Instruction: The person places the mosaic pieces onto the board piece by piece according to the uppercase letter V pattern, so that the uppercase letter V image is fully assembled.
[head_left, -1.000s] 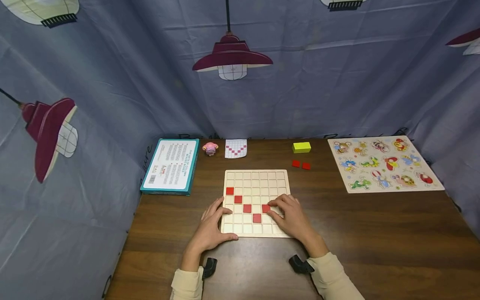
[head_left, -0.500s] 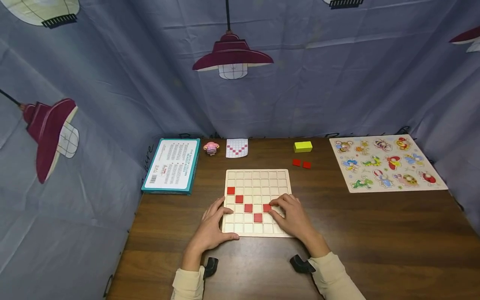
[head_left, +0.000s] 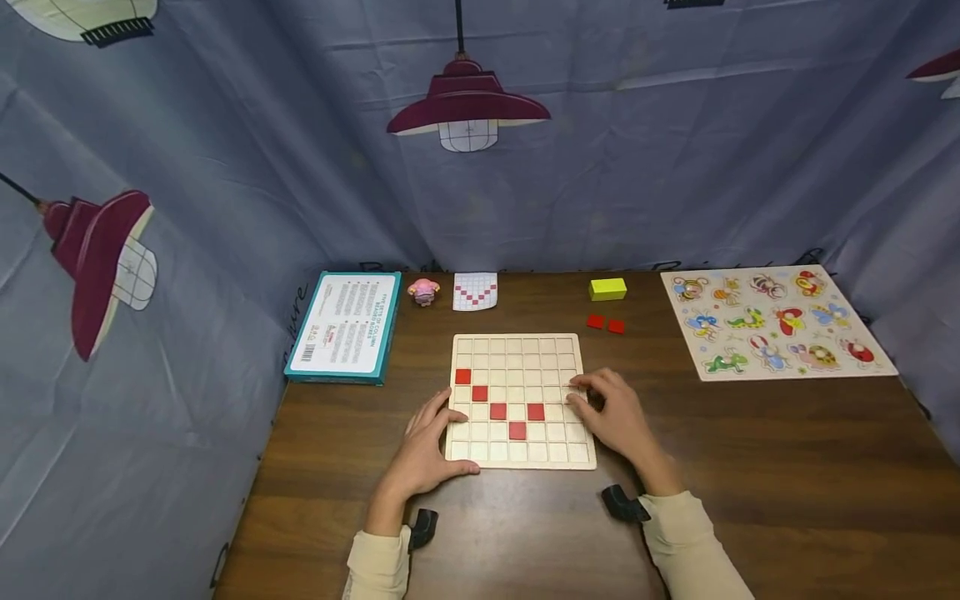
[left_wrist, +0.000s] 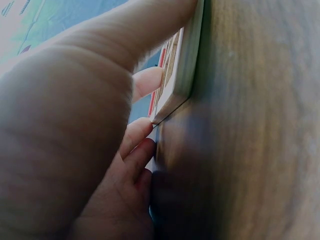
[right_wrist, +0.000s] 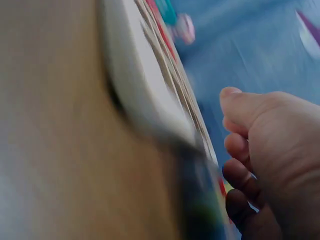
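Observation:
A pale wooden grid board point(head_left: 540, 358) lies in the middle of the table. Five red square tiles would be miscounted easily, so several red square tiles point(head_left: 536, 412) sit in its cells, stepping down and then up one cell. My left hand point(head_left: 423, 454) rests at the board's near-left corner, thumb along the front edge and fingers at the left side; in the left wrist view its fingertips point(left_wrist: 148, 80) touch the board. My right hand point(head_left: 618, 417) hovers over the right edge, fingers loosely bent with nothing between them. The right wrist view shows this hand point(right_wrist: 270, 150) raised apart from the board.
Behind the board lie two loose red tiles point(head_left: 595, 322), a yellow-green block point(head_left: 607, 289), a pattern card point(head_left: 475, 292) and a pink figurine point(head_left: 423, 291). A teal-edged box point(head_left: 345, 325) is at back left, an insect puzzle board point(head_left: 776, 325) at back right.
My right hand has let go of the rightmost red tile and moved right, to the board's edge. The tile stays in its cell. The left hand keeps its place.

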